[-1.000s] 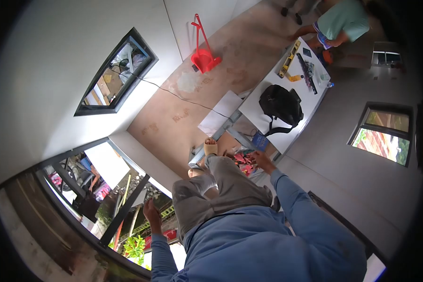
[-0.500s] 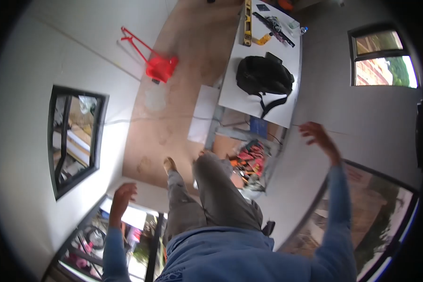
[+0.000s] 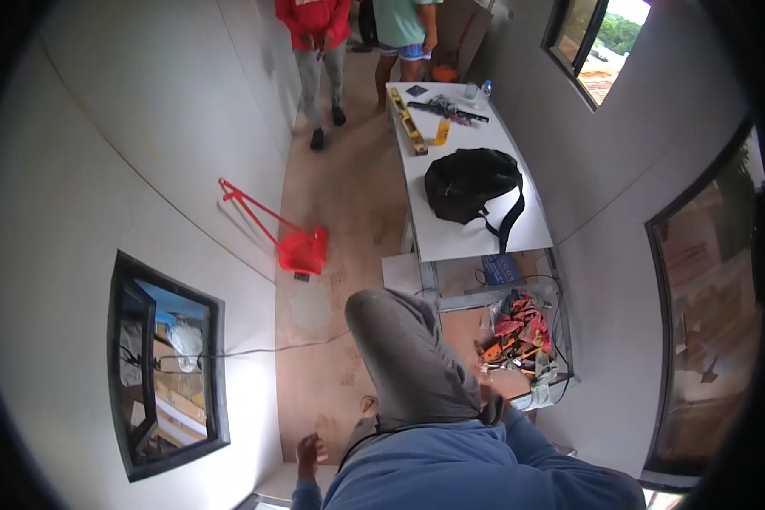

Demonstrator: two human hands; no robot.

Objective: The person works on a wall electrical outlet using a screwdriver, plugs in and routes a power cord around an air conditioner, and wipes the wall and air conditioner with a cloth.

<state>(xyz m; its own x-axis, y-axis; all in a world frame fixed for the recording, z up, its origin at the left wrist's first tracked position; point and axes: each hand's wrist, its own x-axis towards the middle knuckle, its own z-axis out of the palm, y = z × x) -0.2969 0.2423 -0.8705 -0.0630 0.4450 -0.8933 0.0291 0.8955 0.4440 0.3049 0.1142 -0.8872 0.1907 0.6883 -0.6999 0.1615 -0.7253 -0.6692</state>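
My left hand [image 3: 311,452] hangs low beside my left thigh, its fingers loosely bent and apart, with nothing visible in it. My right hand [image 3: 491,399] is by my right hip, partly hidden and blurred; its fingers cannot be made out. Nearest to it is a pile of tools and red cloth [image 3: 523,330] on the low shelf beside my raised knee. Further ahead, a black backpack [image 3: 472,185] lies on the white table [image 3: 450,242], its strap over the near part. A yellow level [image 3: 408,121] and a yellow tool [image 3: 442,132] lie beyond.
A red dustpan [image 3: 303,252] stands near the left wall. A cable [image 3: 272,349] crosses the floor from the left window [image 3: 217,374]. One person in a red top [image 3: 314,21] and another in a light green top [image 3: 399,21] stand at the far end.
The view has turned and lifted, bringing both people into sight. My right hand has dropped from out at the side to my hip, my left hand is lower, and one knee is raised.
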